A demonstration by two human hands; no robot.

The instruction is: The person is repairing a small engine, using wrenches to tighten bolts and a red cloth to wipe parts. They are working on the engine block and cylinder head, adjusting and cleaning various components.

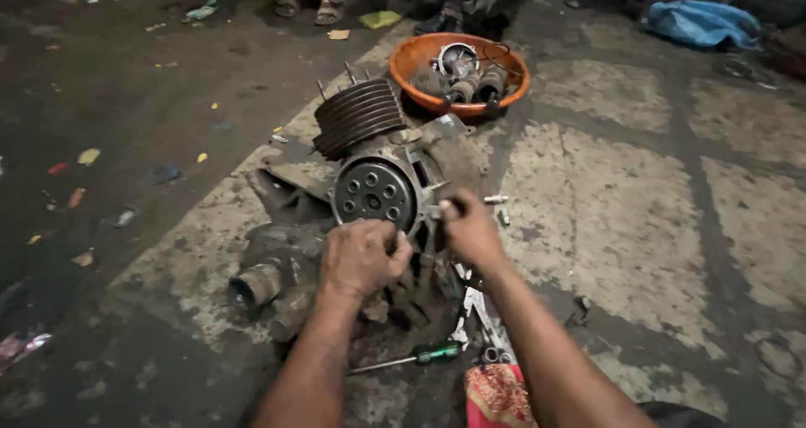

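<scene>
Your left hand is clenched over the lower edge of the engine block, just below the round clutch plate; the knuckles face up and the fingers curl under, so you seem to be bracing the casing, though whether a small part sits inside the fist I cannot tell. Your right hand is closed around something slim and dark at the plate's right rim, likely a tool shank or stud; the grip is tight and the thumb points toward the plate, which suits turning or levering at that edge.

The engine block lies on its side on the stained concrete floor, clutch side up, so the plate faces you; its finned cylinder points away from you toward the orange basin, which holds loose removed parts and keeps them together, near but apart from the block. A green-handled screwdriver and some spanners lie on the floor close to your right forearm, within easy reach; a small bolt rests just right of the casing. Another person's sandalled feet stand well beyond.
</scene>
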